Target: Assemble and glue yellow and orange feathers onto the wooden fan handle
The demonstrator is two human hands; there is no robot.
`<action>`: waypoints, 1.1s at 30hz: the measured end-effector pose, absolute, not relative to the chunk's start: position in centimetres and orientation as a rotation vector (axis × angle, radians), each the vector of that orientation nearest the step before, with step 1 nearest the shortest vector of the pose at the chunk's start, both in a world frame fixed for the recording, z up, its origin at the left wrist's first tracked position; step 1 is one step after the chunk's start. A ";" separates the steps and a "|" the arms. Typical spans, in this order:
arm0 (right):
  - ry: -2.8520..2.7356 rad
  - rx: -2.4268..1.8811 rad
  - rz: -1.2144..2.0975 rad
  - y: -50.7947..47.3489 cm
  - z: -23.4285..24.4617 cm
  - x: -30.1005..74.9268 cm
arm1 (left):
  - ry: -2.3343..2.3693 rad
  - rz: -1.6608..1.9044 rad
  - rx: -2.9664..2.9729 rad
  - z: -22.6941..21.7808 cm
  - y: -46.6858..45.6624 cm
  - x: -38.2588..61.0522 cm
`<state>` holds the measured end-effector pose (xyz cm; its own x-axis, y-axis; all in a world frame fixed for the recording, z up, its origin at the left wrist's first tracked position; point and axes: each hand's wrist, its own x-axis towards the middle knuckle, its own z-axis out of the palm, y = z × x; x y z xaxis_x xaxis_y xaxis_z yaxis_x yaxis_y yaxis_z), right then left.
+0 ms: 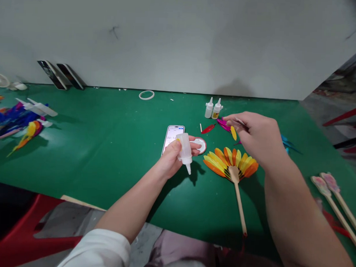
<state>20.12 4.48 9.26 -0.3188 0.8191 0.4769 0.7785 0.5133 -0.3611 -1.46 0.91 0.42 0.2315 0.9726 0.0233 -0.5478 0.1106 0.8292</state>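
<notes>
My left hand [173, 158] is closed round a translucent squeeze glue bottle [185, 149], its nozzle tilted downward over the table. Behind those fingers is a round white disc with a red rim [201, 145], partly hidden. My right hand [258, 134] pinches slim metallic tweezers [241, 123], mostly covered by the fingers. By its fingertips are magenta feathers [223, 124] and a yellow feather [233, 133]; I cannot tell whether the tweezers grip either. Below lies a fan of yellow and orange feathers [228, 160] on a wooden handle [240, 209].
A lit phone [174, 134] lies beside my left hand. Two small white bottles [213, 110] stand near the wall, with a red feather [208, 129] in front. Colourful feathers [17, 118] lie at left, two wooden sticks [337, 203] at right. A white ring [146, 95] lies farther back.
</notes>
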 end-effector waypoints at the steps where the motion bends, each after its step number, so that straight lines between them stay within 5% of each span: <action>1: -2.139 -1.312 0.092 4.6 9.2 20.1 | 0.620 1.229 0.849 0.4 0.9 -1.4; 12: -2.105 -1.231 0.336 3.9 9.3 19.4 | 0.590 1.126 0.977 -0.1 0.3 -1.5; 25: -2.219 -0.769 1.419 2.0 8.0 15.8 | 0.544 0.864 1.200 1.1 0.1 -1.1; 33: -2.074 -1.016 1.085 3.6 8.1 16.4 | 0.674 1.042 1.101 0.5 0.3 -0.6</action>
<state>16.41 3.60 8.15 -0.5404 0.8293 0.1421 0.3563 0.3785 -0.8543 -0.59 0.34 0.54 0.3912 0.9190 0.0493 -0.3323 0.0911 0.9388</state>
